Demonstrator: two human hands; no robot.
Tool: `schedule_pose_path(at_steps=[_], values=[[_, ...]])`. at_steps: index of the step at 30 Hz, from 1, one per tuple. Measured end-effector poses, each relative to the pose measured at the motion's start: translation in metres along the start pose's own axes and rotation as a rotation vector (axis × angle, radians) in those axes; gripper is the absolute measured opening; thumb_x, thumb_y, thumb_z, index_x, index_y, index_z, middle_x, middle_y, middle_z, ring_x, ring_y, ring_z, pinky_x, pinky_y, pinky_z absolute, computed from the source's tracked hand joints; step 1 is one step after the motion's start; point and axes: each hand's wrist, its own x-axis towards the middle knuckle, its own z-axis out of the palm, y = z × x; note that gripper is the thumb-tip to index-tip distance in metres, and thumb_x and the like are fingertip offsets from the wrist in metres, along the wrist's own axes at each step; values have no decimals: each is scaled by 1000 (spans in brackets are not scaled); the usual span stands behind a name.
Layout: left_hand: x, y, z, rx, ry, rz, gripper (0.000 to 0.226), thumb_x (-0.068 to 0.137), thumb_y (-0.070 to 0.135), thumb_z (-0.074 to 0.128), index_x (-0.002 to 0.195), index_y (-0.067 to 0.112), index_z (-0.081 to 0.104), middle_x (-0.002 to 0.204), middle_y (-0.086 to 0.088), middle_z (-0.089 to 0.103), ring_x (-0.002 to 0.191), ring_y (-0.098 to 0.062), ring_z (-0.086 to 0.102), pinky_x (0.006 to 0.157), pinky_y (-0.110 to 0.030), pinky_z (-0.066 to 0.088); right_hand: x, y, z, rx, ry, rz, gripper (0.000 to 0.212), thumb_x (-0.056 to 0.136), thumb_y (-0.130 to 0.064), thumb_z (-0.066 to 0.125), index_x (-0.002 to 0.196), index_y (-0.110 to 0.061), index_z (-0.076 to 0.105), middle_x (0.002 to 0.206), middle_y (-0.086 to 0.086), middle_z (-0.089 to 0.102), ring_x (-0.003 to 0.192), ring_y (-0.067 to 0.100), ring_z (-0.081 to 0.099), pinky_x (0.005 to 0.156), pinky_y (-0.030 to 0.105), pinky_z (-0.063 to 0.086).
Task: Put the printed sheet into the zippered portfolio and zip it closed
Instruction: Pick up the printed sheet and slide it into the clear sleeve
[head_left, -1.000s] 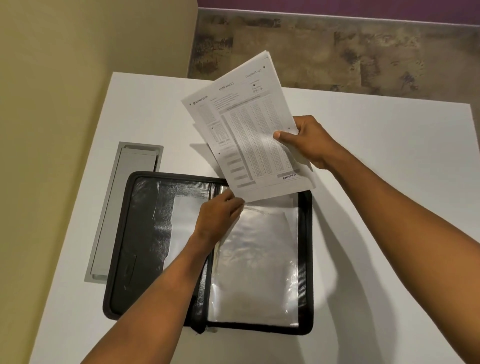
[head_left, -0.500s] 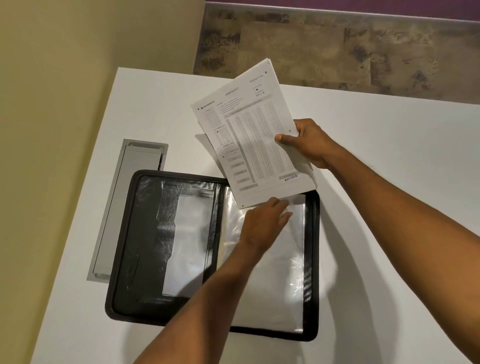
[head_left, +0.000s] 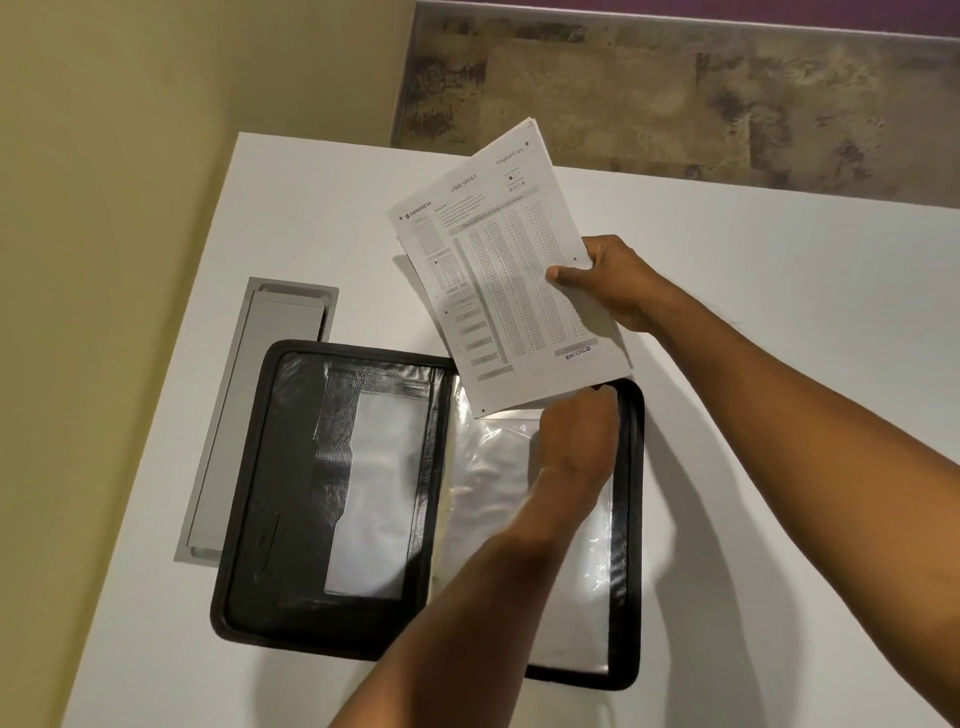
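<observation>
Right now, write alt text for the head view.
A person's right hand holds a printed sheet above an open black zippered portfolio on a white table. The left hand fingers the top edge of a clear plastic sleeve inside it.

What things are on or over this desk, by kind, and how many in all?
Portfolio, open: 1
Printed sheets, a thin stack in the right hand, exact number hidden: 1 stack
Clear sleeve, the left hand at its top edge: 1 showing
Grey cable hatch in the desk: 1
Total: 4
</observation>
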Motion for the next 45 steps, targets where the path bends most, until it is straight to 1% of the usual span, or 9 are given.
schedule_pose_path(at_steps=[6,11,17,20,23,25,30,34,45], values=[[0,11,-12,75,-26,55,19,85,-4,61,91,14,62,79,-7,69,71,-31,67,56,-36,47,14,10,1,118,-3,64,36,95,-19,73,131,-14,69,125,4,75,112,26,73,103,49,57],[1,15,-16,107,-23,82,18,91,-2,62,97,14,68,84,-9,74,72,-33,71,61,-38,54,12,15,8,50,-2,60,31,96,-22,72,127,-16,71,122,2,76,107,26,74,100,51,58],[-4,4,-11,68,-28,38,26,83,-1,64,85,23,53,65,0,52,62,-30,66,51,-33,40,5,5,-9,27,98,-49,31,95,-23,74,125,-18,72,116,-1,77,102,18,76,98,48,60],[0,-12,-8,57,39,93,19,90,16,68,106,19,59,75,-2,66,66,-30,68,56,-35,43,2,-6,-31,59,152,-119,40,95,-20,74,133,-13,68,126,1,74,112,20,73,105,47,56],[11,-36,-14,-25,-50,105,38,93,45,68,119,18,56,101,-3,74,90,-28,70,72,-39,53,-4,-12,-51,109,172,-158,37,96,-17,73,132,-15,69,125,-3,75,115,18,72,107,45,55],[20,-53,-22,-70,-140,107,47,89,50,73,122,20,59,113,0,74,103,-25,69,82,-39,54,-11,-13,-61,139,187,-174,36,96,-15,71,132,-14,69,122,-6,76,114,15,73,106,41,55],[35,-89,-44,-12,-173,102,33,83,46,80,107,27,69,105,11,74,99,-17,69,79,-31,51,-27,-6,-77,142,238,-192,38,97,-16,71,135,-14,68,129,-2,73,116,15,72,108,40,54],[38,-106,-61,46,-150,33,18,86,37,70,101,31,76,100,7,78,94,-21,72,73,-30,50,-35,2,-79,90,237,-193,36,97,-19,71,133,-17,69,125,-8,75,114,11,72,107,40,55],[18,-121,-80,-48,-103,158,13,90,34,72,97,28,81,100,10,75,95,-15,68,78,-36,53,-34,-8,-58,-22,131,-170,36,95,-25,74,131,-21,71,127,-8,74,113,16,73,104,48,56]])
